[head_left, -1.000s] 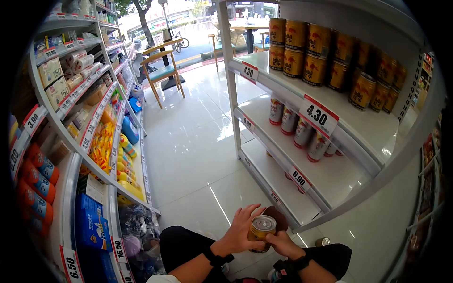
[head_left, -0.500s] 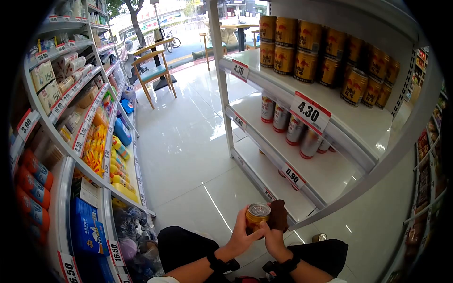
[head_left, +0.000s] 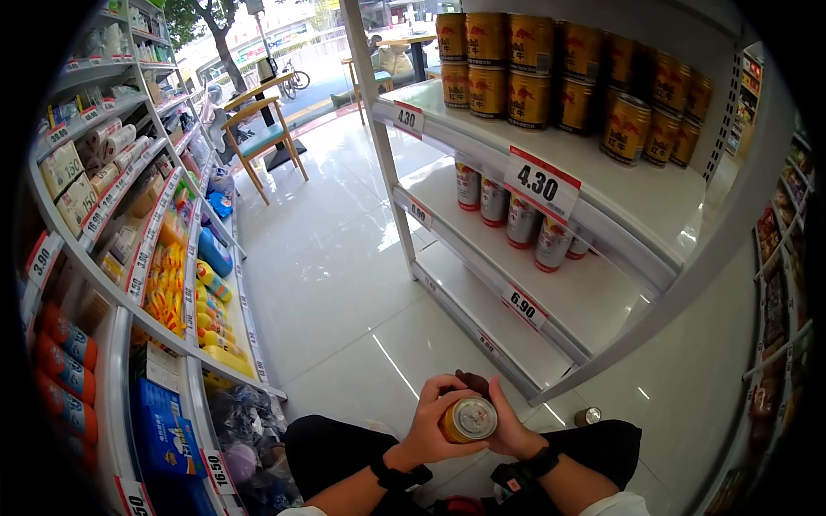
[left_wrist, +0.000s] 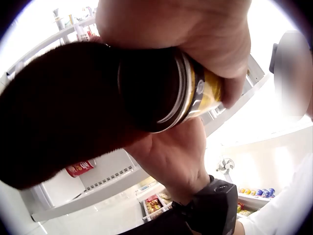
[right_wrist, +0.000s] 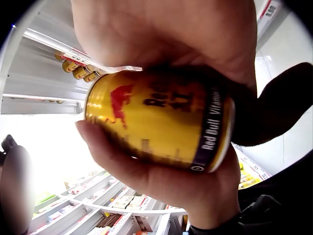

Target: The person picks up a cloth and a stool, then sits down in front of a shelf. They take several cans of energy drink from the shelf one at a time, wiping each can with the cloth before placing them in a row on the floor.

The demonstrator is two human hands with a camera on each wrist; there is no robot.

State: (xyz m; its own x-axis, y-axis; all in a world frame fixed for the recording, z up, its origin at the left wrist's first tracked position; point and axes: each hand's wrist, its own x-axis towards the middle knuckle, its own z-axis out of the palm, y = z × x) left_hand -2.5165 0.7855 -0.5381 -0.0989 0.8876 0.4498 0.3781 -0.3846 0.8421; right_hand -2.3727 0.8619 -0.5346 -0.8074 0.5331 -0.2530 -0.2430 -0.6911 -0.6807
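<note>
Low over the floor between the knees, a gold Red Bull can point(head_left: 472, 420) is tipped, its lid facing up toward the head camera. My left hand point(head_left: 433, 423) grips it, fingers curled round its side. My right hand point(head_left: 512, 427) holds a dark brown cloth point(head_left: 472, 382) against the can. In the left wrist view the cloth point(left_wrist: 63, 112) covers the bottom end of the can point(left_wrist: 209, 89). The right wrist view shows the printed side of the can point(right_wrist: 151, 117) between both palms, with the cloth point(right_wrist: 286, 105) hanging out past its bottom end.
A white shelf unit point(head_left: 602, 206) stands ahead, with stacked gold cans point(head_left: 529, 99) on top and silver-white cans point(head_left: 521, 222) below. One can point(head_left: 588, 416) is on the floor by the right knee. Stocked shelves point(head_left: 163, 232) line the left; a chair point(head_left: 262, 142) stands farther off.
The can has tipped, turning its lid toward the head camera. The right hand and cloth have shifted from beside the can to behind and under it. The head view has swung slightly right.
</note>
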